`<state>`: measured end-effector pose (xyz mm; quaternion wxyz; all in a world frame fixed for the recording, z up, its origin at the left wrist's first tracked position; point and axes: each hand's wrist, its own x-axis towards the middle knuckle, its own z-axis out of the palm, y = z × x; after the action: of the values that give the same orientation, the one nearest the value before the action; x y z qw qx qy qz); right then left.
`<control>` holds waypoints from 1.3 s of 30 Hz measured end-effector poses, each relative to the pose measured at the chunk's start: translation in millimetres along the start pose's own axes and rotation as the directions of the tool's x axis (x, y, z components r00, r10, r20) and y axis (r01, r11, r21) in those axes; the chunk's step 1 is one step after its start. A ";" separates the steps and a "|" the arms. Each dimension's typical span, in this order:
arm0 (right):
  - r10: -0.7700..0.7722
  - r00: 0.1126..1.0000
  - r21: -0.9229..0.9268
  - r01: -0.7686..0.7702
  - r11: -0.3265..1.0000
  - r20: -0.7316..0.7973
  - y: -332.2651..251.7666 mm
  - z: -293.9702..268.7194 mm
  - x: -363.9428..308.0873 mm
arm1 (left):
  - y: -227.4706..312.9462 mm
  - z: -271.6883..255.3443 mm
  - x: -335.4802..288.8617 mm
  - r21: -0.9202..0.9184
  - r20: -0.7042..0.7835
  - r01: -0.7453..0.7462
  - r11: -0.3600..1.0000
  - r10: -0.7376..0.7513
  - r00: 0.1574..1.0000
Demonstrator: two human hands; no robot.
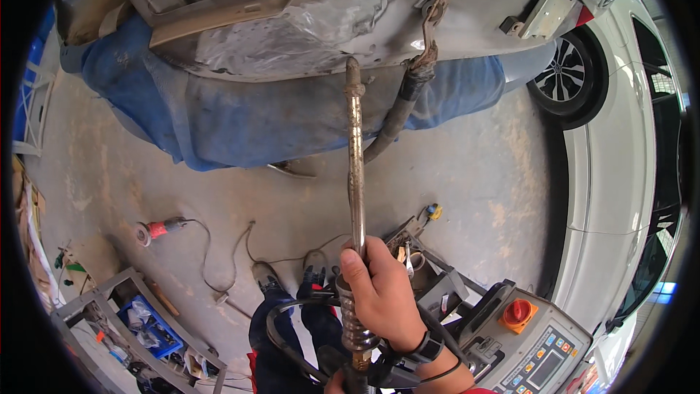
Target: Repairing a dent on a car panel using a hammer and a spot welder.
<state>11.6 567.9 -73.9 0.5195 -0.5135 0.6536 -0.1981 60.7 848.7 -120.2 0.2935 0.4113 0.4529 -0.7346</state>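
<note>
My right hand (386, 299), with a dark watch on its wrist, is wrapped round the shaft of a slide-hammer dent puller (356, 168), just above its coiled part. At the lower edge, only a bit of my left hand (335, 382) shows, closed at the puller's rear handle. The long metal shaft points away from me. Its tip meets or nearly meets the lower edge of a grey car body panel (430, 25), beside a sanded bare-metal patch (255, 47). A locking clamp (432, 25) with a thick cable grips that panel right of the tip.
Blue cloth (240, 124) covers the area below the panel. A spot-welder control unit (536, 350) with a red knob stands at the lower right. An angle grinder (157, 230) and its cord lie on the floor. A tool cart (138, 321) is lower left; a white car (612, 153) stands right.
</note>
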 end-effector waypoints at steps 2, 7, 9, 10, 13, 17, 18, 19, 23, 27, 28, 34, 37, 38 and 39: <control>0.014 1.000 0.013 -0.014 1.000 0.000 0.0 -1.2 0.9 | 0.6 8.2 -3.1 -0.003 -0.035 0.009 1.000 -0.009 0.999; 0.027 1.000 0.050 -0.027 0.998 0.000 -1.1 -0.6 1.8 | -2.7 -4.8 3.6 0.020 -0.014 -0.021 1.000 0.021 1.000; -0.002 1.000 0.033 0.002 0.999 -0.011 0.7 -1.1 2.7 | -3.8 -3.4 3.9 0.027 -0.014 -0.036 0.999 0.036 0.999; -0.004 1.000 0.034 0.004 0.999 -0.011 1.3 -1.7 4.1 | -4.6 -1.6 2.8 0.034 -0.022 -0.042 0.999 0.043 0.999; -0.038 0.999 0.075 0.039 0.996 -0.023 0.8 -4.7 18.4 | -1.1 4.3 3.0 0.038 -0.004 -0.042 0.998 0.042 0.999; -0.018 1.000 0.152 0.014 0.988 0.023 6.0 -3.5 5.0 | 3.4 8.0 -4.6 0.016 0.074 0.003 1.000 -0.004 0.997; -0.012 0.999 0.208 0.005 0.978 0.035 11.1 -4.0 0.0 | 3.2 10.8 -8.0 0.014 0.073 0.007 1.000 -0.008 0.997; -0.007 0.999 0.262 -0.006 0.965 0.047 14.9 -5.4 -1.8 | 4.0 14.6 -10.6 0.031 0.104 0.006 1.000 -0.010 0.995; 0.006 0.993 0.202 -0.031 0.979 0.121 7.3 -6.6 19.4 | 6.0 25.6 -19.3 0.004 0.015 -0.002 1.000 0.002 1.000; -0.038 0.997 0.374 0.013 0.927 0.061 13.1 1.2 3.5 | 4.6 8.5 -7.0 0.007 0.076 -0.024 1.000 0.023 0.997; 0.024 0.996 0.412 -0.057 0.910 0.085 19.8 -2.1 0.3 | 3.9 -3.3 -2.1 0.030 0.102 0.005 1.000 -0.008 0.995; -0.130 0.912 0.845 -0.299 0.443 0.390 39.3 12.3 14.3 | 6.7 -19.4 -6.1 0.070 0.035 -0.013 0.997 0.011 0.999; -0.454 0.800 0.864 -0.490 -0.119 0.391 64.8 25.6 25.1 | 12.5 -12.3 -9.4 0.088 0.006 -0.014 0.996 0.014 1.000; -0.359 0.830 0.903 -0.415 0.112 0.427 54.5 17.8 22.8 | 13.6 -10.2 -11.7 0.083 -0.022 -0.032 0.996 0.034 0.999; -0.258 0.864 0.877 -0.335 0.344 0.432 41.6 12.6 18.5 | 15.7 -10.6 -11.8 0.079 -0.020 -0.038 0.996 0.040 0.999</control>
<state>4.6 571.5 -120.4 0.8723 -0.1373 0.2728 -0.3818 82.6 852.5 -119.3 0.2864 0.4390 0.4185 -0.7417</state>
